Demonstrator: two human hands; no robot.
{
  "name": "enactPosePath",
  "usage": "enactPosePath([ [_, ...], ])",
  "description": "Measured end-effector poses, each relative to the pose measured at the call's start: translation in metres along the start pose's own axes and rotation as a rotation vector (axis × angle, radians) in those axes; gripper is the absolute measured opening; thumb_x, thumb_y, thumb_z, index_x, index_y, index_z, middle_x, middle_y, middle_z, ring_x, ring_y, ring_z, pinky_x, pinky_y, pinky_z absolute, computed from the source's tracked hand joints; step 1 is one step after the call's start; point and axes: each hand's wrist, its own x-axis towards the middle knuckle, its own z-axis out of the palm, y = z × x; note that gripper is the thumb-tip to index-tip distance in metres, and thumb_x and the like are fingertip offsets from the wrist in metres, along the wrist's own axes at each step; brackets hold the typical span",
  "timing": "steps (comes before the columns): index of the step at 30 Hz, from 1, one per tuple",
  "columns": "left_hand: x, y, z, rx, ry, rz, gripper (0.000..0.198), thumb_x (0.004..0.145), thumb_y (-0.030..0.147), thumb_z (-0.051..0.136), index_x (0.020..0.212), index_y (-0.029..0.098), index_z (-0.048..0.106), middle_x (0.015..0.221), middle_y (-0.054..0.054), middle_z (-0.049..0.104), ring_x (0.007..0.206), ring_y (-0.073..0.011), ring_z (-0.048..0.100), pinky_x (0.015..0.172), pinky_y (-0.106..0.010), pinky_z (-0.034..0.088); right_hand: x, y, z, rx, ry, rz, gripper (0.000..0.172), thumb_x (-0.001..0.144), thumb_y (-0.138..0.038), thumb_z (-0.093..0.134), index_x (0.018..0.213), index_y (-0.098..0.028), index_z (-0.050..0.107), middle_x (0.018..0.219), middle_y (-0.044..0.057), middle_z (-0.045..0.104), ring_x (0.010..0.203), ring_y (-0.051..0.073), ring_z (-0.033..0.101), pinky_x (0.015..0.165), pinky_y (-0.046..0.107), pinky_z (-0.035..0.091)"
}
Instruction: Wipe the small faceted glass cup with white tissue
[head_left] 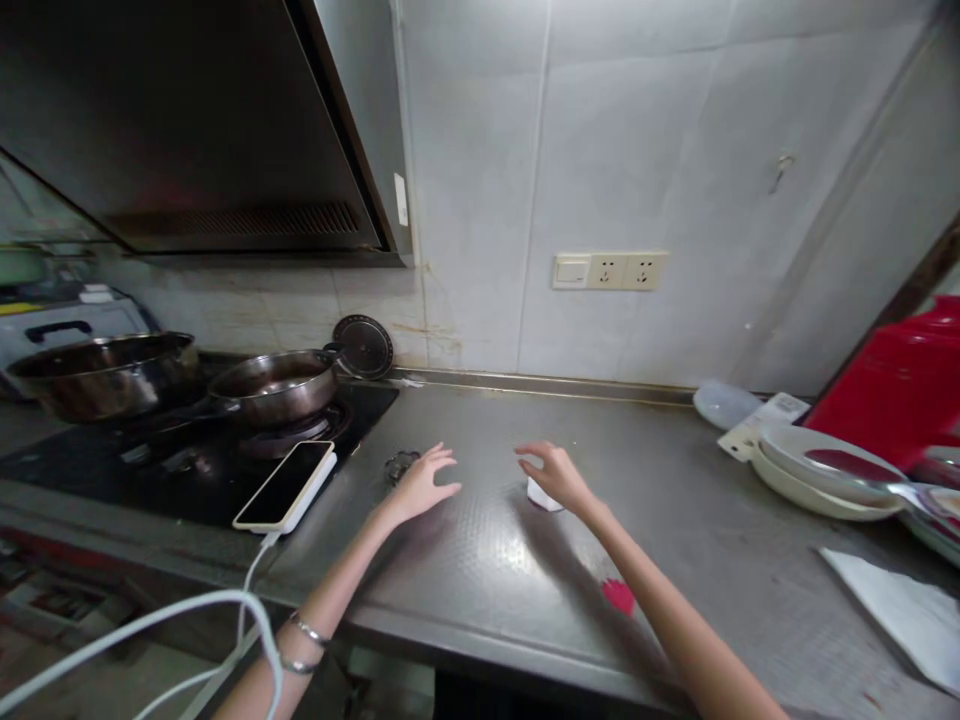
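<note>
Dull metal is gleaming across the desk [480, 580], where a small white object [541, 496] is lying partly hidden beneath the right hand [555, 475]. That hand's grip is looking loose: the fingers are curving downward, the thumb is standing apart from them, and nothing is showing between. Whether the palm is touching the white object is not showing clearly. The left hand [421, 487] is spreading its fingers, its grip holding nothing, just beside a see-through, scalloped dish [397, 467]. A red piece [619, 595] is resting nearer the desk's front edge. Judging by looks, the white object is promising little weight, and its uncovered sides are offering the likeliest spot for pinching; its softness I am not managing to tell. The dish is probably presenting a stiff, slippery, breakable surface, so its rim is calling for a gentle hold.
</note>
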Motion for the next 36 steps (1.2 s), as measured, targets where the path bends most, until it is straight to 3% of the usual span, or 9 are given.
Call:
enactPosePath([
  [3,0.013,0.04,0.042,0.014,-0.083,0.012,0.029,0.077,0.031,0.061,0.1,0.017,0.07,0.115,-0.009,0.067,0.12,-0.0233,0.053,0.104,-0.033,0.037,-0.027,0.027,-0.021,-0.028,0.04,0.059,0.028,0.08,-0.021,0.05,0.098,-0.018,0.071,0.098,0.01,0.072,0.096,0.025,0.065,0.087,0.038,0.048],
  [7,0.026,0.087,0.086,0.123,-0.1,-0.073,0.03,0.08,0.038,0.057,0.097,0.017,0.071,0.101,-0.01,0.071,0.096,-0.023,0.065,0.084,-0.029,0.046,-0.057,0.042,-0.035,-0.028,0.051,0.107,0.028,0.079,-0.02,0.05,0.095,-0.017,0.072,0.097,0.01,0.073,0.093,0.024,0.066,0.086,0.036,0.048],
  [12,0.041,0.119,0.108,0.262,-0.092,-0.113,0.037,0.079,0.047,0.056,0.092,0.016,0.074,0.093,-0.014,0.072,0.091,-0.0274,0.066,0.082,-0.034,0.046,-0.078,0.042,-0.045,-0.027,0.035,0.135,0.029,0.081,-0.021,0.048,0.096,-0.017,0.073,0.097,0.01,0.073,0.093,0.025,0.067,0.085,0.036,0.049],
  [15,0.046,0.127,0.112,0.319,-0.113,-0.103,0.033,0.077,0.042,0.058,0.092,0.016,0.074,0.093,-0.014,0.072,0.093,-0.0284,0.065,0.086,-0.036,0.045,-0.083,0.043,-0.047,-0.018,0.038,0.145,0.029,0.081,-0.021,0.048,0.096,-0.018,0.073,0.097,0.009,0.073,0.093,0.024,0.067,0.083,0.036,0.05],
  [19,0.045,0.13,0.114,0.281,-0.121,-0.104,0.024,0.075,0.025,0.058,0.092,0.019,0.074,0.096,-0.013,0.072,0.097,-0.0266,0.065,0.089,-0.035,0.042,-0.087,0.043,-0.047,-0.004,0.053,0.151,0.029,0.08,-0.021,0.049,0.096,-0.019,0.073,0.097,0.008,0.074,0.091,0.023,0.068,0.081,0.035,0.051],
  [24,0.041,0.12,0.107,0.138,-0.086,-0.123,0.026,0.078,0.014,0.05,0.081,0.013,0.075,0.089,-0.018,0.072,0.092,-0.0282,0.066,0.087,-0.038,0.043,-0.083,0.036,-0.044,0.047,0.076,0.143,0.029,0.081,-0.021,0.048,0.099,-0.019,0.072,0.099,0.009,0.073,0.094,0.023,0.068,0.082,0.035,0.052],
  [30,0.032,0.095,0.077,-0.204,-0.012,-0.086,0.024,0.081,0.02,0.051,0.091,0.012,0.072,0.094,-0.011,0.072,0.091,-0.0202,0.066,0.084,-0.029,0.046,-0.063,0.009,-0.035,0.122,0.054,0.073,0.034,0.08,-0.021,0.054,0.11,-0.019,0.067,0.11,0.01,0.069,0.1,0.024,0.065,0.08,0.035,0.053],
  [33,0.021,0.079,0.06,-0.367,-0.057,-0.093,0.024,0.082,0.025,0.053,0.088,0.009,0.07,0.083,-0.009,0.072,0.076,-0.0175,0.066,0.069,-0.025,0.05,-0.05,-0.011,-0.025,0.21,-0.059,0.003,0.044,0.075,-0.022,0.061,0.119,-0.02,0.062,0.119,0.01,0.065,0.106,0.023,0.062,0.079,0.031,0.053],
  [36,0.004,0.066,0.04,-0.48,-0.105,-0.123,0.027,0.08,0.032,0.056,0.084,0.009,0.068,0.07,-0.007,0.069,0.062,-0.0155,0.063,0.057,-0.024,0.049,-0.037,-0.032,-0.012,0.272,-0.163,-0.026,0.037,0.076,-0.026,0.062,0.111,-0.018,0.067,0.102,0.008,0.072,0.092,0.021,0.065,0.073,0.028,0.051],
])
